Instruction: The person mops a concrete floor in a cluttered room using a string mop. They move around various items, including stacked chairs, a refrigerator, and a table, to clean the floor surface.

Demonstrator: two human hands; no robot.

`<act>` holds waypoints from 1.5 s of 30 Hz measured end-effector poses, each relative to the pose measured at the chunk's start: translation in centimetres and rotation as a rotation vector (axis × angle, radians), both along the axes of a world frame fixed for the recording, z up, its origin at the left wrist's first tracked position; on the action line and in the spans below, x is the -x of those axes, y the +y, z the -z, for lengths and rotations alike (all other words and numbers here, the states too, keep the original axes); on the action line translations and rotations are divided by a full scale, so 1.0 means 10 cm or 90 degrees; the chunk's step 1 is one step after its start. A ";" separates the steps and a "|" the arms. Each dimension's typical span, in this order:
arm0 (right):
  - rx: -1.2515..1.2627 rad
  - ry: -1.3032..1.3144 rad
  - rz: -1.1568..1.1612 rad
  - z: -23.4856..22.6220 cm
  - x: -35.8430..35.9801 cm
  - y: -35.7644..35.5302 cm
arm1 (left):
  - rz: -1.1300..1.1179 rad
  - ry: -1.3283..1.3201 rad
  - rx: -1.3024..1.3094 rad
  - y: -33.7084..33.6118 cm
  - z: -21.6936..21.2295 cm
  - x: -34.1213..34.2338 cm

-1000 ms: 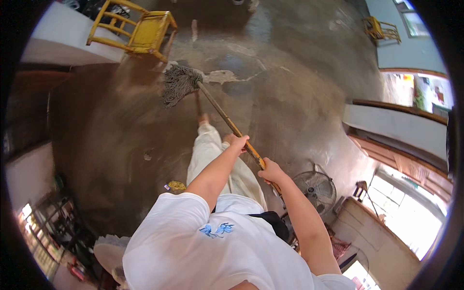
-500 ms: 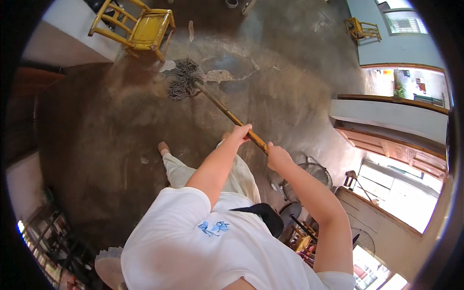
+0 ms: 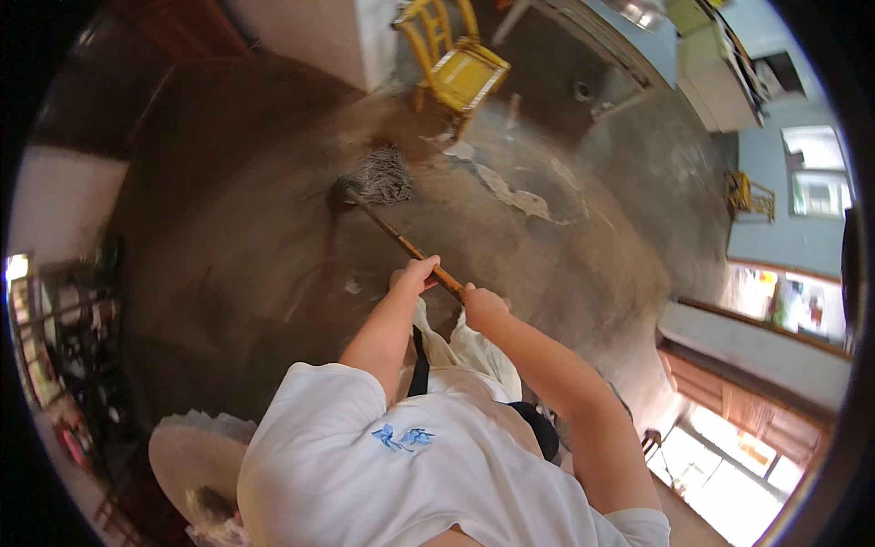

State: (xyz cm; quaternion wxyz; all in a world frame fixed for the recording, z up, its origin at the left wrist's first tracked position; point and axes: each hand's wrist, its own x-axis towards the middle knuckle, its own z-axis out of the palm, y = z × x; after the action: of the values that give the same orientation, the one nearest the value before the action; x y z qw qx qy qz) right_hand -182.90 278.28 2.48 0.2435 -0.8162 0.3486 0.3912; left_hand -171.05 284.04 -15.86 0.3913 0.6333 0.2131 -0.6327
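Both of my hands grip the wooden handle of a mop [image 3: 381,177], whose grey string head lies on the bare concrete floor [image 3: 264,246] ahead of me. My left hand [image 3: 417,273] is wrapped round the handle lower down, nearer the mop head. Close to its top end, my right hand [image 3: 485,305] is closed round the same pole. The handle slants from the head at the upper left down toward my waist. Pale worn patches [image 3: 524,196] mark the floor to the right of the strings.
A yellow chair [image 3: 465,77] stands just beyond the mop head, beside a white wall corner [image 3: 314,36]. Another yellow chair [image 3: 749,196] is at the far right wall. Dark cluttered shelving [image 3: 77,337] stands at left, near a pale frilled round thing [image 3: 196,465].
My view has turned left, so the chair and floor patches sit farther right. The mop strings now trail to the handle's right, and my hands are closer to my body.
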 end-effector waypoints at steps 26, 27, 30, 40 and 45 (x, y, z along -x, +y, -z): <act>-0.383 -0.066 0.274 0.64 0.90 0.18 | 0.766 -0.686 -0.185 0.66 0.21 0.46; -0.375 -0.071 0.291 0.61 1.10 0.12 | 0.763 -0.693 -0.169 0.56 0.27 0.63; -0.344 -0.095 0.363 0.54 1.73 -0.06 | 0.818 -0.761 -0.110 0.17 0.25 1.21; -0.275 -0.119 0.783 0.38 3.83 -0.06 | 1.025 -0.793 0.263 -0.86 0.28 3.35; -0.042 -0.034 0.642 0.32 4.33 0.00 | 1.244 -0.659 0.550 -1.28 0.20 3.97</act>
State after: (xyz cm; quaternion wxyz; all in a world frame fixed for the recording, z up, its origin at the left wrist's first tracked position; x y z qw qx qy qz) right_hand -226.22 278.24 -0.69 0.4365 -0.5482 0.6804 0.2146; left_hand -210.76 271.24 -17.81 -0.0362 0.5235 -0.7755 -0.3512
